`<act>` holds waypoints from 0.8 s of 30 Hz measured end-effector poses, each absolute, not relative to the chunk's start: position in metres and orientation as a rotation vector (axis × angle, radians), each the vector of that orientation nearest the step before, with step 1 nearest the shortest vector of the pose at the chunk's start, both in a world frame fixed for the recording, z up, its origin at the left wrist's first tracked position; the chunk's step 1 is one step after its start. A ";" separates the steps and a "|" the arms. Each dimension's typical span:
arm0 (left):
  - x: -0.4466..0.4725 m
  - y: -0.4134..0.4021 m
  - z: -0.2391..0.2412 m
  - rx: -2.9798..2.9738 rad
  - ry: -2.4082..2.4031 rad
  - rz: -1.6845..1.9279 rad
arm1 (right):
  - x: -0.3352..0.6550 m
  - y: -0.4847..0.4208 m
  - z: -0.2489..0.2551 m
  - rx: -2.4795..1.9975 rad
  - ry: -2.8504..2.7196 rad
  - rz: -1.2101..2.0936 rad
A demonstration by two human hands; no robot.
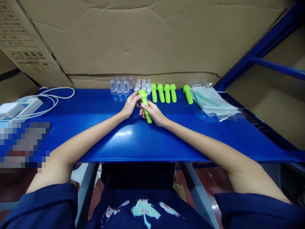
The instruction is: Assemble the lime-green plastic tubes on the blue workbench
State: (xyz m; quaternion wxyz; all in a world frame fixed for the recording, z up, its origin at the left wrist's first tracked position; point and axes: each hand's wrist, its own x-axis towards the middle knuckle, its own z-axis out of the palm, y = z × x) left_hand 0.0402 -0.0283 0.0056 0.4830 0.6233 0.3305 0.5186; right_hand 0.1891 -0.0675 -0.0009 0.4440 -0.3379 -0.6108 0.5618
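A bright green ribbed plastic handle (pixel 145 103) lies slanted over the blue table (pixel 133 140), held between both hands. My right hand (pixel 154 114) wraps round its lower half. My left hand (pixel 130 104) pinches its upper end with the fingertips. Behind them stands a row of several more green handles (pixel 164 93), with one further green handle (pixel 188 94) apart to the right. Left of the row stand several clear caps (pixel 121 86) and small white parts (pixel 143 85).
Clear plastic bags (pixel 213 101) are stacked at the right of the table. A white cable (pixel 51 98) and white adapter boxes (pixel 19 106) lie at the left. Large cardboard sheets (pixel 143 38) close off the back. A blue metal frame (pixel 262 47) rises at the right.
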 end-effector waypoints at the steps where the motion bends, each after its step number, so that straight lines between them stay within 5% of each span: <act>1: 0.040 -0.029 0.006 1.520 0.793 1.267 | 0.189 -0.068 -0.001 -0.835 -1.512 1.393; 24: 0.040 -0.029 0.004 1.544 0.816 1.271 | 0.189 -0.067 -0.001 -0.863 -1.491 1.402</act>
